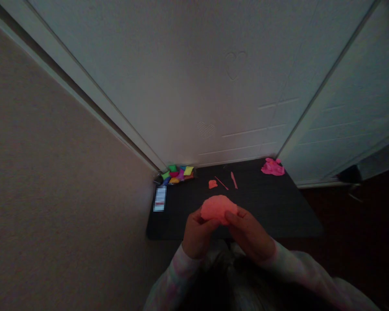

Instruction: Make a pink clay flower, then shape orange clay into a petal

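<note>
A flattened piece of orange-pink modelling clay (pixel 218 208) is held up over the near part of the dark table. My left hand (pixel 197 233) grips its left edge, thumb on the near face. On its right edge, my right hand (pixel 251 231) pinches it with the thumb in front. The fingers behind the clay are mostly hidden. Beyond the hands lie a small orange clay lump (pixel 213 184), a thin pink stick tool (pixel 221 183) and a pink knife-shaped modelling tool (pixel 234 180).
At the back left of the dark table (pixel 262 207) sits a clear bag of colourful clay packets (pixel 178 174). In front of it lies a phone-like item (pixel 160 198), its face blurred. A bright pink crumpled mass (pixel 272 167) rests at the back right. A white panelled wall (pixel 188 86) borders the table's far edge.
</note>
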`<state>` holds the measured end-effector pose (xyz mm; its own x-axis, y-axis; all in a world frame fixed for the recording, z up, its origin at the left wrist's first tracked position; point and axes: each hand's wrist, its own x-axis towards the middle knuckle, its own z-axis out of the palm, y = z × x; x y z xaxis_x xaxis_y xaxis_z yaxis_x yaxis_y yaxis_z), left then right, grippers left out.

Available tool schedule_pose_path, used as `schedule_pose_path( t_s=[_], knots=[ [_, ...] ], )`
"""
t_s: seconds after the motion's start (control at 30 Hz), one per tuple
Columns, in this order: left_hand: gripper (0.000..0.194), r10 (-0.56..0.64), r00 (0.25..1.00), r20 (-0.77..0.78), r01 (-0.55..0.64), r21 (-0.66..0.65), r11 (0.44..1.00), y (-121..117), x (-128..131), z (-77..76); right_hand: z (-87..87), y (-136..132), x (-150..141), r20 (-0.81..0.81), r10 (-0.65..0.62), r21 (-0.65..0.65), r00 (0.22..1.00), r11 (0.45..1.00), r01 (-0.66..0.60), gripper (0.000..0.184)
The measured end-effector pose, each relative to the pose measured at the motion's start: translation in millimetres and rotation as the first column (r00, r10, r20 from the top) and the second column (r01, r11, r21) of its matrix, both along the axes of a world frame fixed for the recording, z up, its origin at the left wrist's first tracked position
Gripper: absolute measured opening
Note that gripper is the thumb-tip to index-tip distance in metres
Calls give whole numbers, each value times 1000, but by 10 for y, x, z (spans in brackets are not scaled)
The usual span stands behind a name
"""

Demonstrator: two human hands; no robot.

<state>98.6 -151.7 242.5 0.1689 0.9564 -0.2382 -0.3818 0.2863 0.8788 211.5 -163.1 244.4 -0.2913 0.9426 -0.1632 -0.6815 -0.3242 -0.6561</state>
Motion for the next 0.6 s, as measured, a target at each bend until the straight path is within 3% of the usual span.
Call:
schedule_pose_path(
  t_s=[0.1, 0.3, 0.6],
  knots=[
    [20, -14, 1000, 17, 14, 6, 1000, -6, -1, 1, 3, 0, 9, -9, 14, 13, 1000, 1000, -14, 27],
    [29, -28, 998, 61, 30, -29, 999, -10, -6, -6, 9, 5, 24, -40, 40, 57, 998, 998, -37, 26],
    [28, 16, 987, 157, -11, -30, 999, 1, 35, 35, -55, -1, 29, 43, 24, 29, 999, 999, -26, 26]
  ],
)
